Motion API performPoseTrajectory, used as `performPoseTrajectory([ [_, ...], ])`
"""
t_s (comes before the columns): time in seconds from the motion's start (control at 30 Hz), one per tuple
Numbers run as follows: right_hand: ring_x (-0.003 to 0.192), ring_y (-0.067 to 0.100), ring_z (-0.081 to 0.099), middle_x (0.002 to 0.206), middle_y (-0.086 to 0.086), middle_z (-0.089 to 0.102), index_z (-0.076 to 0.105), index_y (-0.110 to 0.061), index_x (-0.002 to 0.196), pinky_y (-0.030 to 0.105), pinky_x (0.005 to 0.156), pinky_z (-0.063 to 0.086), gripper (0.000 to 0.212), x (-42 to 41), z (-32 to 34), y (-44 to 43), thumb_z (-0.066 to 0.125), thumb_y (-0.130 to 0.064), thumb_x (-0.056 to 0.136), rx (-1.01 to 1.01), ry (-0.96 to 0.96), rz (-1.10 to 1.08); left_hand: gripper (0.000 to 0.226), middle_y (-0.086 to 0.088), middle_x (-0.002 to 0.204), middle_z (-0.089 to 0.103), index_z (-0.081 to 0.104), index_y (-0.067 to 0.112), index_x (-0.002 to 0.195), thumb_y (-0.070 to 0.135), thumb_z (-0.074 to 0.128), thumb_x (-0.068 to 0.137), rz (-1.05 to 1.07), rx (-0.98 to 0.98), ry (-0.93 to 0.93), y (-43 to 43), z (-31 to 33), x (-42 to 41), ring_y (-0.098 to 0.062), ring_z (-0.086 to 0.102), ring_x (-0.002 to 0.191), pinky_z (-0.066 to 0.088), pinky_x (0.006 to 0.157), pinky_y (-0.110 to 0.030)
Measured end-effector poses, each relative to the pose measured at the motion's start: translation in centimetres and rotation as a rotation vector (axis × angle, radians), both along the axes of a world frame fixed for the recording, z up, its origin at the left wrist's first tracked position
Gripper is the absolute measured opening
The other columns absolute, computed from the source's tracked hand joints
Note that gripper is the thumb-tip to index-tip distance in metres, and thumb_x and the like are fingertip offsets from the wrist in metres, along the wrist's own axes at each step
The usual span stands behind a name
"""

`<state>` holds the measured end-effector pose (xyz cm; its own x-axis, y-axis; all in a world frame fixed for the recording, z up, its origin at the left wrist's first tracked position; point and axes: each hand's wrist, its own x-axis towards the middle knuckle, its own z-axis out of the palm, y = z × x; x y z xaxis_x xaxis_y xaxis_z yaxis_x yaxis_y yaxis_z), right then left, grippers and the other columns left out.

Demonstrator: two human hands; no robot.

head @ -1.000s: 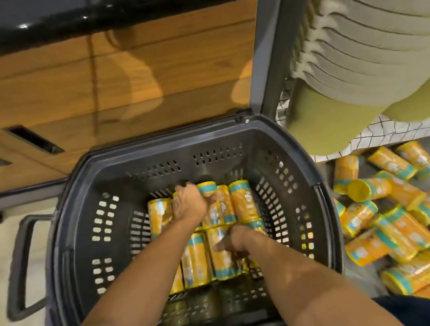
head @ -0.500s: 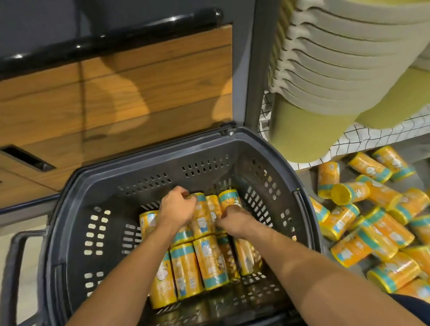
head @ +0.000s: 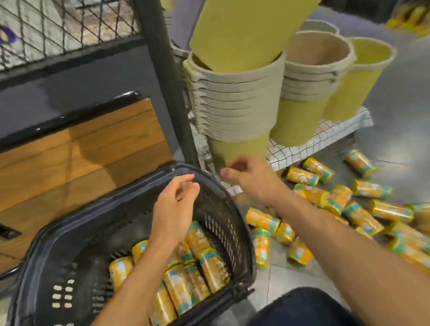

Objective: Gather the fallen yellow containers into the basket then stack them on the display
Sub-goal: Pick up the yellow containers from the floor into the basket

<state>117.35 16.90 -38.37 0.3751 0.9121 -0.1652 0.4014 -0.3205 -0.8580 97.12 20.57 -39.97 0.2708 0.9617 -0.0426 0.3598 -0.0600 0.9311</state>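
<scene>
A dark plastic basket (head: 43,256) sits low on the left with several yellow containers (head: 193,280) with teal bands lying in its bottom. More yellow containers (head: 319,195) are strewn over the floor on the right. My left hand (head: 176,209) hovers above the basket's far rim, fingers loosely curled, holding nothing. My right hand (head: 251,177) is raised just right of the basket, over the edge of the pile, fingers relaxed and empty.
Stacks of yellow and beige bins (head: 236,105) stand on a checked cloth (head: 322,135) behind the pile. A black post (head: 160,68) rises beside the basket. Wooden panelling (head: 66,160) and a wire mesh (head: 37,24) are at the left.
Both hands have come up out of the basket, leaving the containers there, and moved right toward the floor pile. The view has swung up and to the right.
</scene>
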Motion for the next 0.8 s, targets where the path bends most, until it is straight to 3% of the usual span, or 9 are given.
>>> performPoseTrajectory([
  [0.1, 0.088, 0.012, 0.066, 0.096, -0.007, 0.073, 0.071, -0.018, 0.107, 0.028, 0.073, 0.048, 0.035, 4.9, 0.0, -5.0, 0.074, -0.047, 0.088, 0.013, 0.021, -0.168, 0.023, 0.017, 0.108, 0.073, 0.069, 0.034, 0.121, 0.035, 0.065, 0.098, -0.105, -0.019, -0.062, -3.7, 1.0, 4.9, 0.004, 0.066, 0.104, 0.048, 0.094, -0.023],
  [0.2, 0.088, 0.011, 0.069, 0.097, -0.006, 0.075, 0.070, -0.022, 0.105, 0.030, 0.071, 0.049, 0.041, 8.7, -1.9, -10.5, 0.073, -0.055, 0.081, 0.034, 0.073, -0.319, 0.023, 0.014, 0.113, 0.073, 0.068, 0.031, 0.122, 0.028, 0.066, 0.099, -0.200, -0.032, -0.077, -7.9, 0.7, 9.3, 0.012, 0.063, 0.103, 0.046, 0.086, -0.011],
  [0.33, 0.086, 0.002, 0.066, 0.100, -0.007, 0.071, 0.068, -0.017, 0.111, 0.019, 0.066, 0.047, 0.033, 12.4, -5.2, -17.2, 0.073, -0.043, 0.092, 0.017, 0.109, -0.463, 0.026, 0.013, 0.117, 0.070, 0.067, 0.028, 0.123, 0.018, 0.063, 0.100, -0.356, -0.089, -0.149, -12.4, -1.5, 13.9, 0.015, 0.063, 0.103, 0.046, 0.083, -0.003],
  [0.43, 0.097, 0.013, 0.068, 0.103, -0.005, 0.070, 0.066, -0.016, 0.116, 0.033, 0.079, 0.054, 0.039, 14.5, -9.4, -20.8, 0.074, -0.044, 0.091, -0.025, 0.126, -0.552, 0.029, 0.011, 0.120, 0.068, 0.064, 0.027, 0.126, 0.015, 0.063, 0.100, -0.454, -0.136, -0.118, -14.8, -5.3, 16.8, 0.010, 0.063, 0.109, 0.046, 0.087, -0.004],
  [0.53, 0.096, 0.011, 0.066, 0.105, -0.007, 0.068, 0.062, -0.019, 0.118, 0.029, 0.077, 0.051, 0.040, 15.3, -13.8, -23.3, 0.074, -0.046, 0.091, -0.103, 0.143, -0.594, 0.031, 0.005, 0.124, 0.067, 0.062, 0.022, 0.128, 0.011, 0.064, 0.099, -0.470, -0.176, -0.085, -15.8, -10.6, 18.7, 0.005, 0.063, 0.114, 0.046, 0.092, -0.008],
  [0.67, 0.104, 0.017, 0.066, 0.115, -0.001, 0.067, 0.056, -0.019, 0.128, 0.041, 0.091, 0.055, 0.062, 15.5, -20.5, -23.8, 0.079, -0.055, 0.083, -0.212, 0.164, -0.579, 0.033, 0.012, 0.124, 0.064, 0.057, 0.025, 0.128, 0.010, 0.063, 0.099, -0.400, -0.168, 0.060, -15.4, -18.5, 19.5, 0.003, 0.063, 0.115, 0.044, 0.092, -0.012],
  [0.8, 0.107, 0.017, 0.065, 0.123, -0.001, 0.065, 0.050, -0.018, 0.136, 0.031, 0.080, 0.050, 0.071, 15.3, -25.2, -22.1, 0.078, -0.056, 0.084, -0.248, 0.263, -0.575, 0.030, -0.001, 0.133, 0.065, 0.060, 0.017, 0.133, 0.017, 0.057, 0.103, -0.256, -0.148, 0.171, -13.0, -24.7, 19.6, -0.018, 0.061, 0.122, 0.043, 0.099, -0.026],
])
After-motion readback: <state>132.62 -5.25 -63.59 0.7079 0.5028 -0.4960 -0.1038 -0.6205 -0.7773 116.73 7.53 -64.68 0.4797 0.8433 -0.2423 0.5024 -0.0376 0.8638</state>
